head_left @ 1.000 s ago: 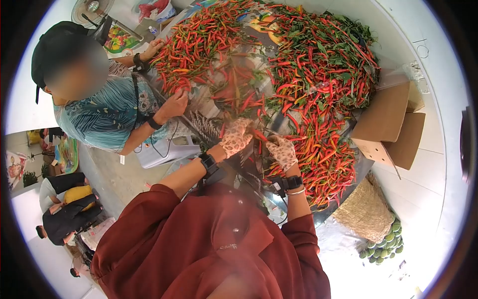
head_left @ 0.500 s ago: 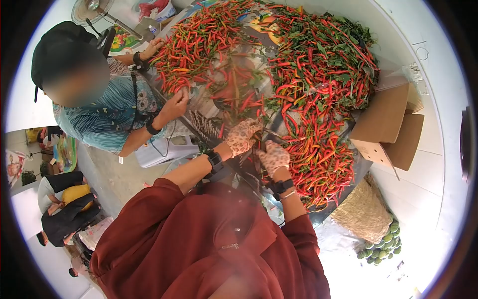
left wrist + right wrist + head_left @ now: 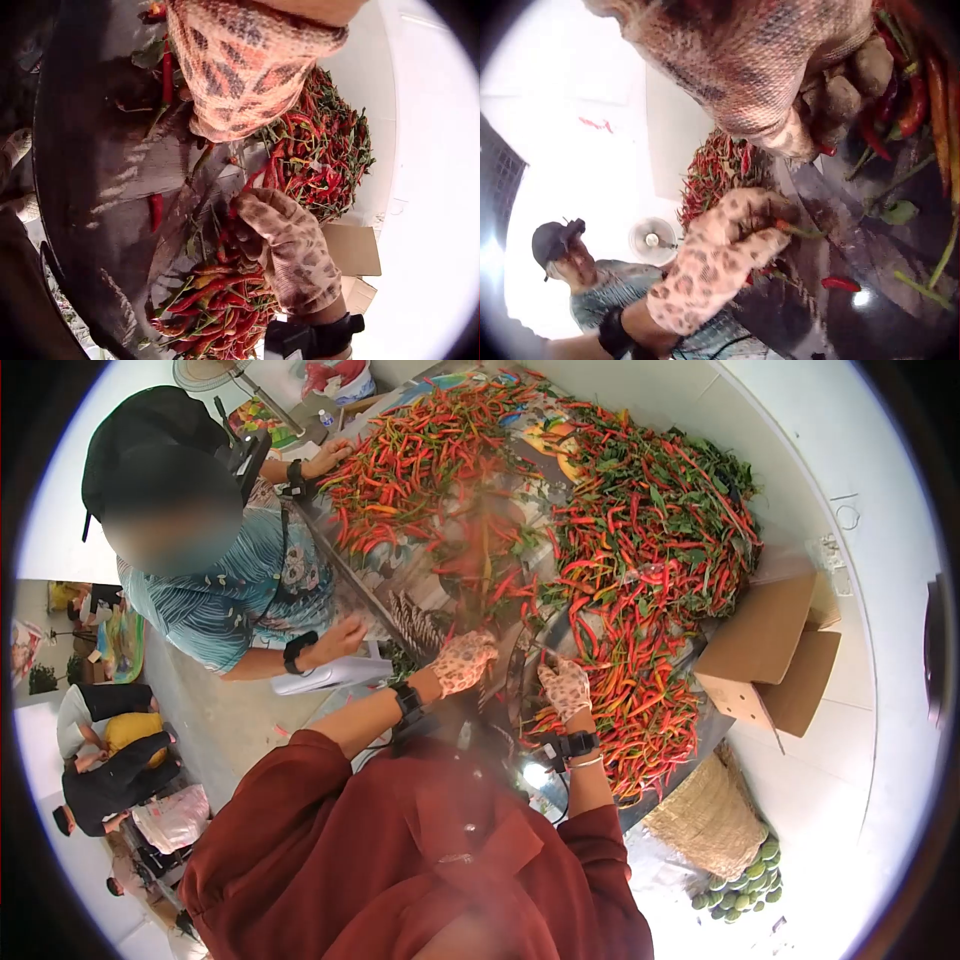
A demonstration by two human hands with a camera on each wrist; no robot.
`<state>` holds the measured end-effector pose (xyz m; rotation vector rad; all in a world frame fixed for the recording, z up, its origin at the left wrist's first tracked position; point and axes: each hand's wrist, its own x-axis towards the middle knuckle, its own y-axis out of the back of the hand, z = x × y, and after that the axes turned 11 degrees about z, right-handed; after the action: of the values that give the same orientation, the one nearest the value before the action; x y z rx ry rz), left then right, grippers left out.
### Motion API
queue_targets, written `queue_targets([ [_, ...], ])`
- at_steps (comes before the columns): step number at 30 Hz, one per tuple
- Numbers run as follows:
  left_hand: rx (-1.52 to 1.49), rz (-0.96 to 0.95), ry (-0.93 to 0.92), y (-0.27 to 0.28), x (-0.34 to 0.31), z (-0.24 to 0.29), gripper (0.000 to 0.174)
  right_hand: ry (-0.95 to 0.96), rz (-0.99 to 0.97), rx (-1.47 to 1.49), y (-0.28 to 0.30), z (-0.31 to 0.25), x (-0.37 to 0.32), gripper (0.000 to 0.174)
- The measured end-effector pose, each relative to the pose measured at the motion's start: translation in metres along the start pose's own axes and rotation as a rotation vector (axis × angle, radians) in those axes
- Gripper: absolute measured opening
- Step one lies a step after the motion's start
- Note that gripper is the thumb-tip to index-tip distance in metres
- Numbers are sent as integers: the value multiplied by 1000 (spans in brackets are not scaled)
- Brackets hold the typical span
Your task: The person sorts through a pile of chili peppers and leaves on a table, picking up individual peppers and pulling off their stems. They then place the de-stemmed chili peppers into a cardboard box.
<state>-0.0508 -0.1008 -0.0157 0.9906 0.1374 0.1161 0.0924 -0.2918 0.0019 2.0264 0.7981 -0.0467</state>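
Observation:
Both hands wear spotted gloves over a dark table [image 3: 90, 150]. In the right wrist view the left hand [image 3: 705, 262] pinches a chili [image 3: 784, 225], its green stem poking out past the fingertips. The right hand [image 3: 742, 67] has curled fingers, with a red chili tip [image 3: 826, 150] showing at the thumb. From the head, the left hand [image 3: 465, 663] is left of the right hand [image 3: 567, 688], apart from it. The right hand lies beside a heap of red chilies [image 3: 640, 710]. A single red chili [image 3: 155, 212] lies on the table.
A leafy chili heap [image 3: 680, 530] and another heap [image 3: 410, 470] cover the far table. Another person [image 3: 200, 560] sits at the left. An open cardboard box [image 3: 760, 660] and a woven sack [image 3: 710, 810] stand at the right.
The hands came closer together, then moved apart, the right one going rightward. The other person's nearer hand has drawn back from the chilies. The head view has shifted slightly.

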Motion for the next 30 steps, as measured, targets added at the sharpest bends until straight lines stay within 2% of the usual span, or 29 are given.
queue_targets([
  [1,-1,4,18,-1,-4,-4,26,155,129,-33,-8,16,4,35],
  [2,1,16,16,-3,-7,-9,26,165,136,-37,-1,15,11,35],
  [5,30,30,-25,-2,-16,-16,26,-125,187,-293,33,-19,10,50],
  [6,30,32,-15,0,-17,-15,26,-118,180,-294,29,-18,14,50],
  [8,0,68,-43,2,-18,-13,29,56,307,-232,22,-15,23,53],
  [10,-31,120,-71,-6,-15,-15,33,66,225,-233,9,-24,34,53],
  [12,-63,172,-98,-2,-9,-6,37,-95,20,-320,7,-45,40,51],
  [14,-683,19,242,4,5,3,45,-64,45,-274,-3,-35,51,47],
  [15,-684,21,245,2,11,4,45,-24,89,-144,-8,-30,52,43],
  [16,-470,121,77,-1,18,5,47,15,134,-15,-12,-23,52,39],
  [17,-255,217,-91,-4,24,7,49,13,134,-18,-11,-22,49,39],
  [18,-261,218,-92,2,32,15,49,103,190,-53,-9,-22,44,33],
  [19,-65,160,-87,8,40,23,51,195,244,-90,-6,-22,39,27],
  [20,131,102,-79,11,43,28,53,195,242,-97,-4,-21,35,27],
  [21,180,270,-190,4,42,28,49,180,221,-16,-2,-21,31,27],
  [25,167,153,-134,0,59,38,45,179,216,94,-3,-18,16,25],
  [28,130,-221,129,0,72,39,48,176,200,174,19,-32,-2,23],
  [29,133,-224,126,-3,66,35,48,212,254,189,26,-29,-6,22],
  [30,89,25,10,-6,54,28,49,248,311,203,32,-22,-10,22],
])
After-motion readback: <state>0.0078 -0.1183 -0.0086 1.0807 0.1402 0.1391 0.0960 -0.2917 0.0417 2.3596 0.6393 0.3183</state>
